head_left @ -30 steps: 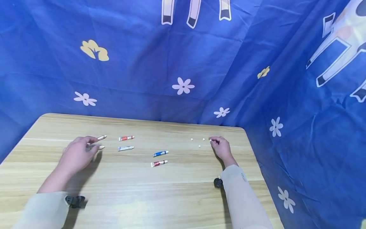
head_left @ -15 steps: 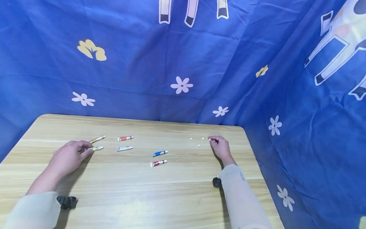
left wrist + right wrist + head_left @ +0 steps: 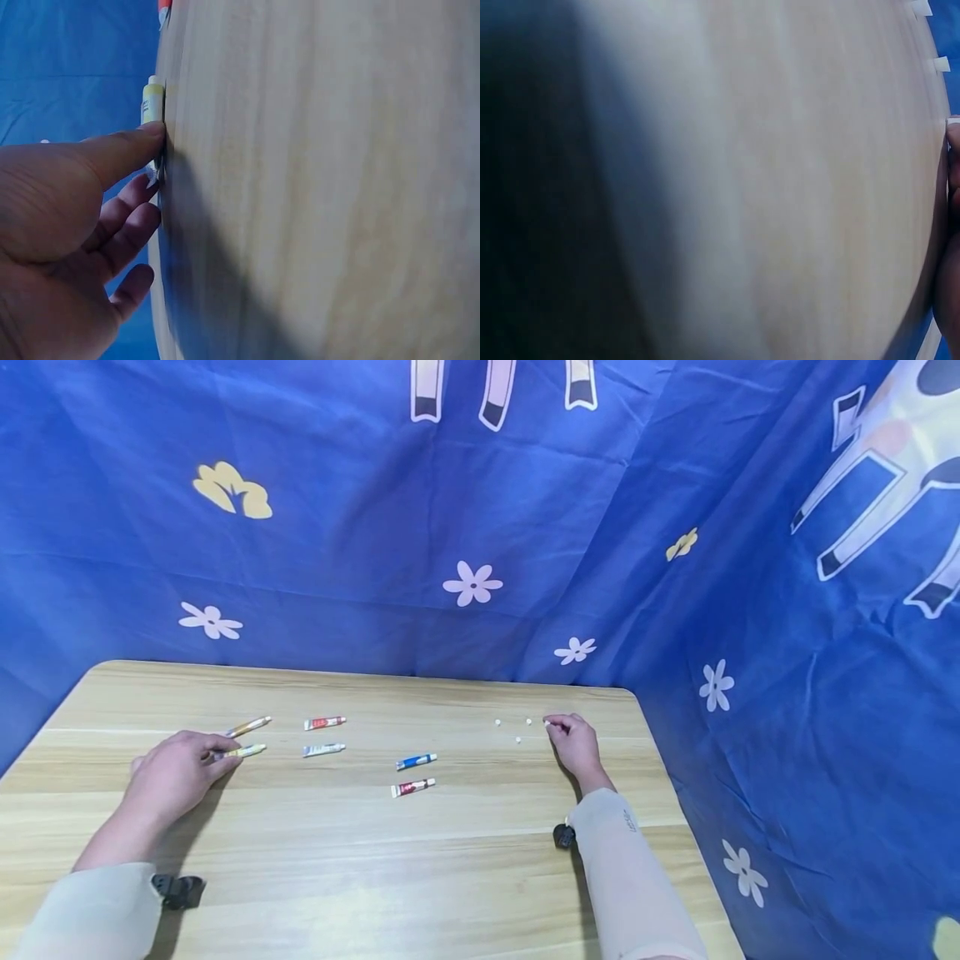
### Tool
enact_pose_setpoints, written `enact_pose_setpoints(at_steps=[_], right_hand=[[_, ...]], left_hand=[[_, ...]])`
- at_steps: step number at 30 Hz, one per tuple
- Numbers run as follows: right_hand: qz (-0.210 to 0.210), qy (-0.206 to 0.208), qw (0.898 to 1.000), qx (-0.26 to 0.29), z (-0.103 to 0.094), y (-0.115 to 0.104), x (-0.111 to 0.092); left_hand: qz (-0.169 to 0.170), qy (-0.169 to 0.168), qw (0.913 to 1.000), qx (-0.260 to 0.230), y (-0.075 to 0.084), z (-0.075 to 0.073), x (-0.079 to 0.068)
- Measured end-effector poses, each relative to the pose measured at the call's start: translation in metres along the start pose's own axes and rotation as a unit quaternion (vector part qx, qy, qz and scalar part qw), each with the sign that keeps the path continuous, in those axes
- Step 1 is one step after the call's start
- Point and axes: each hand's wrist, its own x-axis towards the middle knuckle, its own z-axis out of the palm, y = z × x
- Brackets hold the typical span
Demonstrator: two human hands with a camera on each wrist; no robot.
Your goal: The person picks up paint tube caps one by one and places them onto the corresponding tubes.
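At the table's left, my left hand [image 3: 174, 775] pinches a small yellow paint tube [image 3: 251, 750] by its rear end. In the left wrist view the thumb lies along this yellow tube [image 3: 152, 103], whose narrow tip points away from the hand. Just behind it lies an ochre paint tube [image 3: 250, 726], partly covered by the fingers. At the far right, my right hand [image 3: 577, 747] pinches a tiny white cap [image 3: 547, 723] between thumb and forefinger, low at the tabletop. In the right wrist view only the edge of that hand [image 3: 951, 277] shows.
A red tube [image 3: 325, 723] and a pale blue-white tube [image 3: 323, 750] lie right of my left hand. Mid-table are a blue tube [image 3: 416, 762] and a dark red tube [image 3: 412, 787]. Three small white caps lie left of my right hand, one cap [image 3: 518, 740] nearest. Blue cloth [image 3: 345, 568] hangs behind.
My left hand has drawn back to the left, so more of the yellow and ochre tubes shows. The right hand holds its place; the head view has shifted slightly.
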Motion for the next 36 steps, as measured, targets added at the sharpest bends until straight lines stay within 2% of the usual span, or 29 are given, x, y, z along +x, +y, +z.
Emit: enact_pose_setpoints(at_steps=[15, 22, 26, 32, 36], right_hand=[[0.002, 0.016, 0.999, 0.038, -0.002, 0.004, 0.000], [0.026, 0.019, 0.997, 0.075, -0.004, 0.004, -0.002], [0.047, 0.031, 0.990, 0.128, -0.007, 0.004, -0.004], [0.082, 0.043, 0.975, 0.202, -0.009, 0.004, -0.005], [0.095, 0.052, 0.963, 0.249, -0.009, 0.003, -0.004]], left_hand=[[-0.016, -0.005, 0.9996, -0.021, 0.010, -0.003, -0.010], [-0.006, 0.004, 0.9994, -0.032, 0.025, -0.005, -0.022], [0.000, 0.014, 0.9993, -0.036, 0.035, -0.003, -0.030], [0.002, 0.036, 0.9981, -0.050, 0.049, 0.002, -0.041], [-0.005, 0.037, 0.9969, -0.070, 0.057, 0.009, -0.047]])
